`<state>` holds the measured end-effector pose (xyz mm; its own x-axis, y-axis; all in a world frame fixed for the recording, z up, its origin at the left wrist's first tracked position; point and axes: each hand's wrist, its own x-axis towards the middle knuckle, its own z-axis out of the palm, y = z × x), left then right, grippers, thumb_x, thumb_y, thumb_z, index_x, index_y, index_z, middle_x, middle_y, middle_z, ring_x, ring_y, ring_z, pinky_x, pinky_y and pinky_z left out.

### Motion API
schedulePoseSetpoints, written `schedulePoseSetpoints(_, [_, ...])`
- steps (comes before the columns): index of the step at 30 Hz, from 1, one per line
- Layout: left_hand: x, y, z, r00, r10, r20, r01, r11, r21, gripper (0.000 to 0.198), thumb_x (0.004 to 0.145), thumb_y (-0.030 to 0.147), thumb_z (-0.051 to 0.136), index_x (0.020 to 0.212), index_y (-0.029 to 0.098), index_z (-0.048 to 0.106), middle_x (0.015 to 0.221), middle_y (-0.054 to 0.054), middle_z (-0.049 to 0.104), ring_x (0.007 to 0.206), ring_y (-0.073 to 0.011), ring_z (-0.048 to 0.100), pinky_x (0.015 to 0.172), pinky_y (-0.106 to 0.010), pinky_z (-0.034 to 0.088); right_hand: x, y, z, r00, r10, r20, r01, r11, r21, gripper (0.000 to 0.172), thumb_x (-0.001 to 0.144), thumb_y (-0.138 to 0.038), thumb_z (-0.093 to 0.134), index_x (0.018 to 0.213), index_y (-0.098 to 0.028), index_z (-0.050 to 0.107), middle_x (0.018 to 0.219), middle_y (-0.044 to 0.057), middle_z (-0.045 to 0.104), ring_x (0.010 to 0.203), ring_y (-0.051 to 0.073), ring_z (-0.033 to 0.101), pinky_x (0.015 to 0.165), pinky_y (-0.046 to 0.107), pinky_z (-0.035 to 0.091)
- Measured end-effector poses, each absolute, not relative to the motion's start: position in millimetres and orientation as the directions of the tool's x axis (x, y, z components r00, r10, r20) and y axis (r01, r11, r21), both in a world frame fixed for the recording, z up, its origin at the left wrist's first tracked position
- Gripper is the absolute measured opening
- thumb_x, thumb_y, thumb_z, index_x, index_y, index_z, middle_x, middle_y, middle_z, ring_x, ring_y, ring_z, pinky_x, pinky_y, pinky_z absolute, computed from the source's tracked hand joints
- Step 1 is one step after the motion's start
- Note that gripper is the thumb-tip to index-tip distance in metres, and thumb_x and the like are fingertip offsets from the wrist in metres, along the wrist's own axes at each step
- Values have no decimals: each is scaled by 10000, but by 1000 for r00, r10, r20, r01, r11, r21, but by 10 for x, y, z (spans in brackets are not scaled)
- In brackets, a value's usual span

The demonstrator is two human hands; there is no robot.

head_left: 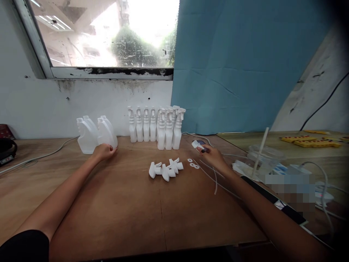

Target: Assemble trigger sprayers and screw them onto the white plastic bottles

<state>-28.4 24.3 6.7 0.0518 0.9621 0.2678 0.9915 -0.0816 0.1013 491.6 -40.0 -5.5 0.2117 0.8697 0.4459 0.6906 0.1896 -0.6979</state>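
My left hand (pixel 104 151) rests on the wooden table (pixel 131 207), fingers curled, touching the base of an uncapped white bottle (pixel 107 131); a second uncapped bottle (pixel 86 135) stands just left of it. My right hand (pixel 214 154) holds a small white object with a dark end (pixel 198 145), too small to identify. Between the hands lie several loose white trigger spray heads (pixel 165 169), some small white washers (pixel 193 164) and thin clear dip tubes (pixel 215 178). A row of several assembled white spray bottles (pixel 156 127) stands by the wall.
A clear plastic container (pixel 263 154) with a stick in it stands at the right, beside cables and a white device (pixel 323 194). Yellow parts (pixel 311 141) lie at the far right. A dark object (pixel 7 151) and a grey cable (pixel 35 158) occupy the left. A blue sheet (pixel 245 65) hangs behind.
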Motion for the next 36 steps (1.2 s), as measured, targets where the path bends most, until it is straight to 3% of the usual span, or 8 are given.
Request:
schedulePoseSetpoints(8, [-290, 265, -83, 26, 970, 241, 995, -49, 92, 429, 795, 518, 434, 737, 192, 707, 882, -155, 716, 832, -327, 650, 647, -323, 410, 4868, -431, -40, 214, 865, 453, 671, 207, -712, 363, 763, -471, 616, 956, -176, 700, 714, 60, 695, 673, 232, 631, 578, 297, 440])
schedulePoseSetpoints(13, [-274, 228, -68, -6, 970, 242, 988, -32, 150, 381, 761, 512, 487, 724, 196, 697, 872, -147, 716, 852, -325, 649, 683, -325, 428, 4828, -431, -57, 201, 863, 464, 640, 243, -729, 298, 742, -444, 650, 874, -182, 708, 686, 49, 685, 641, 221, 620, 563, 295, 448])
schedulePoseSetpoints(22, [317, -26, 160, 51, 941, 333, 859, -212, 466, 449, 793, 509, 479, 495, 174, 484, 559, -77, 572, 694, -242, 602, 604, -285, 396, 4584, -575, 22, 148, 839, 524, 613, 338, -714, 346, 748, -454, 675, 956, -178, 673, 799, 46, 669, 683, 198, 593, 627, 297, 448])
schedulePoseSetpoints(26, [1112, -483, 105, 216, 934, 285, 645, -355, 677, 553, 896, 604, 311, 626, 164, 509, 561, -30, 536, 518, -136, 544, 488, -230, 410, 4312, -778, 91, 1, 803, 597, 604, 475, -640, 317, 785, -431, 677, 1004, -203, 654, 851, 38, 661, 731, 199, 597, 679, 304, 459])
schedulePoseSetpoints(28, [1459, -790, 3, 324, 917, 232, 508, -376, 775, 529, 919, 614, 264, 830, 175, 547, 645, -14, 567, 451, -105, 525, 414, -209, 403, 4189, -898, 116, -125, 754, 645, 562, 590, -580, 307, 794, -410, 690, 1027, -215, 648, 912, 45, 670, 781, 210, 611, 724, 317, 471])
schedulePoseSetpoints(30, [1691, -1066, -114, 509, 850, 134, 72, -198, 978, 460, 874, 624, 428, 1078, 214, 465, 867, -35, 593, 455, -102, 552, 348, -201, 394, 4091, -1012, 123, -283, 678, 678, 512, 705, -491, 294, 801, -380, 701, 1048, -229, 648, 955, 53, 674, 806, 214, 615, 749, 326, 478])
schedulePoseSetpoints(32, [1805, -1259, -208, 605, 787, 120, -194, -1, 981, 520, 819, 601, 562, 1154, 244, 388, 971, -48, 560, 521, -124, 600, 336, -210, 435, 4016, -1105, 112, -441, 597, 670, 458, 792, -404, 278, 821, -354, 692, 1073, -243, 653, 940, 58, 669, 798, 209, 611, 739, 325, 485])
schedulePoseSetpoints(36, [1828, -1362, -262, 592, 799, 101, -297, 100, 950, 493, 801, 460, 667, 1118, 184, 410, 845, -48, 581, 609, -169, 626, 400, -237, 498, 3918, -1204, 64, -614, 502, 609, 366, 865, -344, 333, 897, -390, 599, 1184, -223, 616, 932, 76, 638, 810, 194, 594, 732, 315, 494])
